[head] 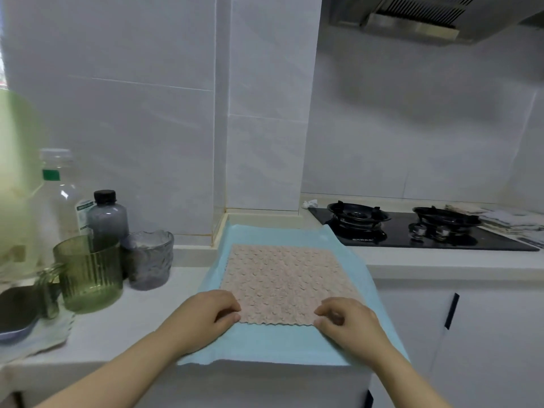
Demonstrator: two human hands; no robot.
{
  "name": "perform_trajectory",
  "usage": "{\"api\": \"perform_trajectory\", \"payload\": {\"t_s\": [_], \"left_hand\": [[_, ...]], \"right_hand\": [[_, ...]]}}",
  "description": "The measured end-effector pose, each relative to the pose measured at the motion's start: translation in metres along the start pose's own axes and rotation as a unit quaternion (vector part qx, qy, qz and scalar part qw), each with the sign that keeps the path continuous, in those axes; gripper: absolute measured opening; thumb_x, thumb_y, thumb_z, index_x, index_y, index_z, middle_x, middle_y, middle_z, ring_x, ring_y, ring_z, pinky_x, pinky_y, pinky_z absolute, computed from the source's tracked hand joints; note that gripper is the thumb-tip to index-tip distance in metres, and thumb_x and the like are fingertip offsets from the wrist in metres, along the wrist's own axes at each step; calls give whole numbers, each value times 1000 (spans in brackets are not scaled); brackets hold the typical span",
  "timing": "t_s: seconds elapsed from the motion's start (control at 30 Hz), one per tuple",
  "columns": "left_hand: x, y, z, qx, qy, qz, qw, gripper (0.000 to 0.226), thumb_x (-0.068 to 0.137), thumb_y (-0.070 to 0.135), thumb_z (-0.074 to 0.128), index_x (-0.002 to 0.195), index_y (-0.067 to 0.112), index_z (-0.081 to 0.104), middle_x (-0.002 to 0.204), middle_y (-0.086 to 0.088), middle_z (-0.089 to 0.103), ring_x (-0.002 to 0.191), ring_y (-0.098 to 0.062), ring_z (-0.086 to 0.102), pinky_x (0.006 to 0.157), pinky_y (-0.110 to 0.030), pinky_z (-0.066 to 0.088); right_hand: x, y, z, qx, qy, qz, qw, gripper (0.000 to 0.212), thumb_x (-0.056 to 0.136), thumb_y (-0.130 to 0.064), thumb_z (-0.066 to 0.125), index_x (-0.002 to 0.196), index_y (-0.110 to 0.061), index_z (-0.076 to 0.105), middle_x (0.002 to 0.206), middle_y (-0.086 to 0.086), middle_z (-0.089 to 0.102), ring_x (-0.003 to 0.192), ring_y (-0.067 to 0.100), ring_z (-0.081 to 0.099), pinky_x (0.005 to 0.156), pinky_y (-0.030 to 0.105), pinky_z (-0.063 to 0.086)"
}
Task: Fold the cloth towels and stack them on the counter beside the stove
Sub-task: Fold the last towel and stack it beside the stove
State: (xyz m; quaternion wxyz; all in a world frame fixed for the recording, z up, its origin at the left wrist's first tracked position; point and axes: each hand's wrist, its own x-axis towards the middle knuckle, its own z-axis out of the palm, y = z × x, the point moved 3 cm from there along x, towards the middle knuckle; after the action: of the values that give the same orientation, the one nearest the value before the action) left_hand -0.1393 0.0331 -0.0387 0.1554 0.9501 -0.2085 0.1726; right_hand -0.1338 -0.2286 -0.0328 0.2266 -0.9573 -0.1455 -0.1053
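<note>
Now left hand point(212, 313) and right hand point(348, 319) pinch the pink towel point(282, 278).

The pink towel point(282, 282) is soft cloth with a bumpy, fuzzy top. The blue cloth point(265, 346) under it looks smooth and matt. The stove top point(500, 242) is shiny black. The green cup point(89, 275) is ridged glass. The wall tiles point(132, 128) are glossy.

Nothing is legible: the white paper label point(84, 214) on the tall clear plastic bottle point(60, 195), left of the black glass gas stove point(485, 241), and that stove's small white front mark point(362, 239) are blurred.
</note>
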Motion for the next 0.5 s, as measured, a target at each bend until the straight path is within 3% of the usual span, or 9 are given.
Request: {"api": "perform_trajectory", "payload": {"t_s": [0.03,0.17,0.27,0.33,0.43,0.5], "left_hand": [[-1,1,0,10,9,-1,1000,23,93,40,48,105,27,63,100,18,60,92,-1,54,78,-12,39],[-2,4,1,47,44,-3,998,24,97,34,44,104,22,63,102,9,64,96,-9,57,70,-14,32],[-5,1,-1,34,80,-28,996,24,97,34,43,101,22,63,98,9,66,91,-11,59,71,-18,38],[-7,1,-3,54,117,-17,992,27,96,36,40,90,24,64,84,9,66,77,-11,59,63,-21,41],[-11,5,-7,79,149,-3,986,18,86,38,38,77,30,52,59,10,50,54,-9,46,43,-15,25],[-11,7,-6,60,151,1,987,4,85,32,47,81,30,45,61,9,40,51,-11,42,43,-14,21]], "right_hand": [[-1,-1,-1,8,-1,4,1000,5,86,-39,59,82,-37,62,101,-17,64,94,2,56,96,29,40],[0,0,-1,15,-2,7,1000,25,88,-32,60,65,-38,51,104,-13,67,93,5,58,89,25,41],[1,7,7,20,14,5,1000,19,92,-32,54,74,-36,50,107,-16,65,96,7,58,87,23,43],[1,11,11,20,41,1,999,11,95,-32,48,85,-31,51,100,-13,66,91,9,58,82,24,46],[-1,12,14,15,87,-15,996,14,98,-32,40,88,-26,47,86,-7,61,81,13,55,74,29,46],[-1,13,15,8,111,-21,994,15,99,-31,38,86,-25,44,84,-5,57,79,15,52,71,30,43]]}}
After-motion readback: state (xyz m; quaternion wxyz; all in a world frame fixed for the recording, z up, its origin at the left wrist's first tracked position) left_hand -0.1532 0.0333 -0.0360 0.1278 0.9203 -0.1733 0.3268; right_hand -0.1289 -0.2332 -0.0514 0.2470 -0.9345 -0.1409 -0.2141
